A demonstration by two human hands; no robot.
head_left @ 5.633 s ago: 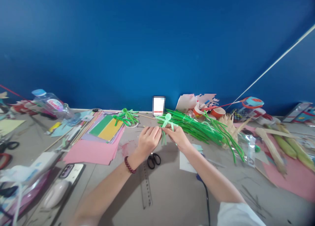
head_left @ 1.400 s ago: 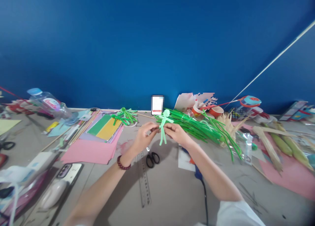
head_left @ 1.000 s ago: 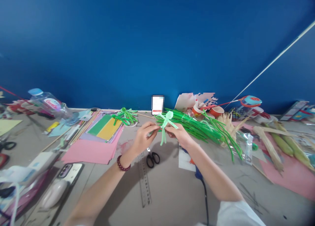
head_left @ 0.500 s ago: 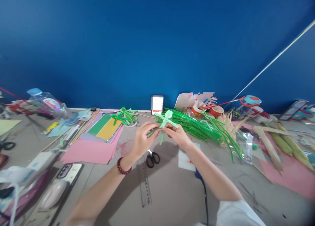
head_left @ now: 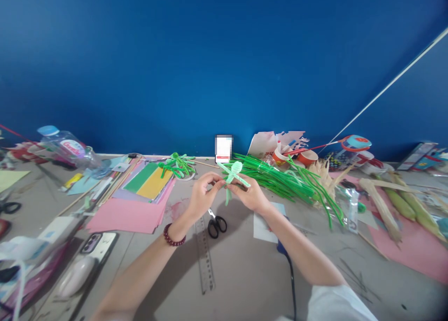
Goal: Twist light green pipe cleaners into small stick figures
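Note:
Between my two hands is a pale green pipe-cleaner figure, with a rounded top and several strips sticking out. My left hand pinches it from the left, thumb and fingers closed. From the right, my right hand grips it with bent fingers; some fingertips are hidden behind the figure. Below the hands, black-handled scissors lie on the table beside a clear ruler. A bundle of green pipe cleaners lies behind my right hand. More bent green pipe cleaners rest to the left.
Pink paper and coloured sheets lie left, near a phone and a plastic bottle. A lit phone leans on the blue wall. Paper cups, corn husks and a dark cable are on the right.
The green figure has tipped and shifted slightly left and down in my hands. My left hand has moved a little left; the things on the table are unchanged.

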